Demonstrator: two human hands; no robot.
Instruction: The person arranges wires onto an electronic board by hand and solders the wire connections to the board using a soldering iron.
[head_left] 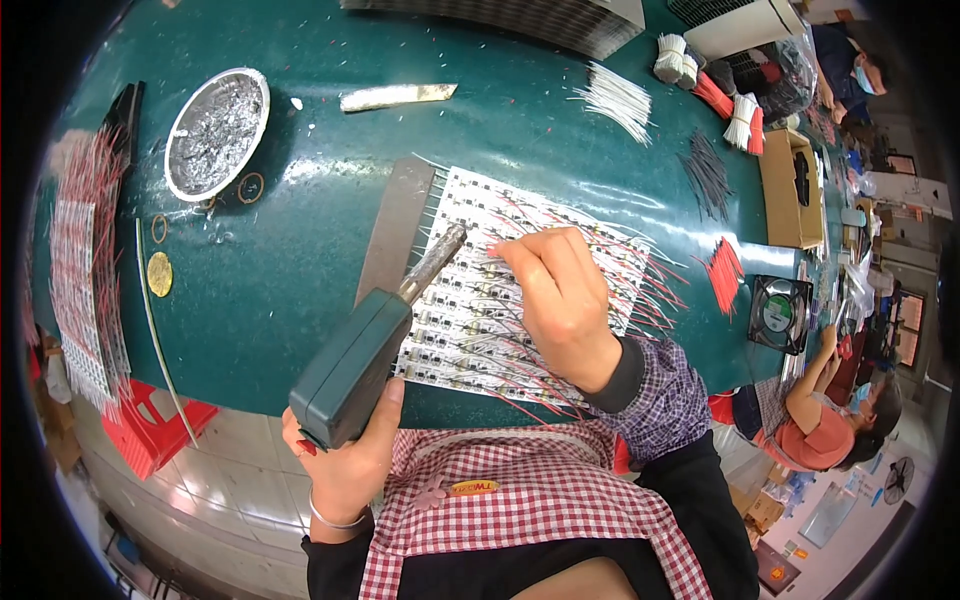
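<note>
Left hand gripping soldering iron (tip down), right hand pinching wire over board

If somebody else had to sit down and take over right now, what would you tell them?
Left hand: gripping the dark green soldering iron, its tip over the LED strip panel.
Right hand: fingers pinched on a thin wire at the panel's upper middle.
Panel lies on the green table, a grey metal bar along its left edge.
Done: many rows already carry red and white wires, sticking out to the right.
Left: I cannot tell how many joints remain. Loose white wires lie farther back; the solder pot is far left.
</note>
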